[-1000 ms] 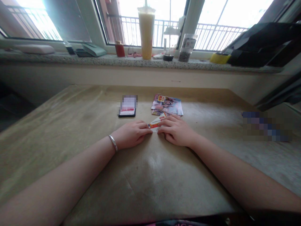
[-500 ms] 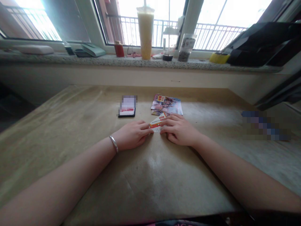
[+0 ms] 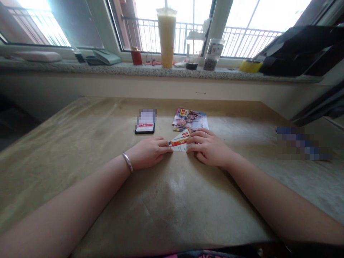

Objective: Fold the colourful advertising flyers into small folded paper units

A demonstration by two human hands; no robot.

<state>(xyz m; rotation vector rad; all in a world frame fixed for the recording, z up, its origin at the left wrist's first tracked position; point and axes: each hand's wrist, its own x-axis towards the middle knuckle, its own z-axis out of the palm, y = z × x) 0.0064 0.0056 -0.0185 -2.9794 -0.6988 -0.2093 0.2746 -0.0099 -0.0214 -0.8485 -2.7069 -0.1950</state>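
A small folded paper (image 3: 179, 142), white with red and orange print, lies on the table between my hands. My left hand (image 3: 147, 152), with a silver bangle at the wrist, is closed with its fingertips on the paper's left corner. On the right edge, my right hand (image 3: 209, 147) grips the paper with bent fingers, covering that side. Just behind it lie several printed leaflets (image 3: 192, 119), colourful and stacked unevenly. To their left is a phone (image 3: 145, 121) with its screen lit and blurred out.
The table (image 3: 166, 200) runs back to a wall below a granite sill (image 3: 129, 70). On the sill stand a tall cup of yellow drink (image 3: 166, 37), a red jar (image 3: 136, 56), a yellow tape roll (image 3: 250, 66) and a black bag (image 3: 292, 52). A blurred-out item (image 3: 303, 143) lies at right.
My hands have moved slightly apart, the right one a little rightward and the left a little leftward. More of the folded paper's printed face shows between them.
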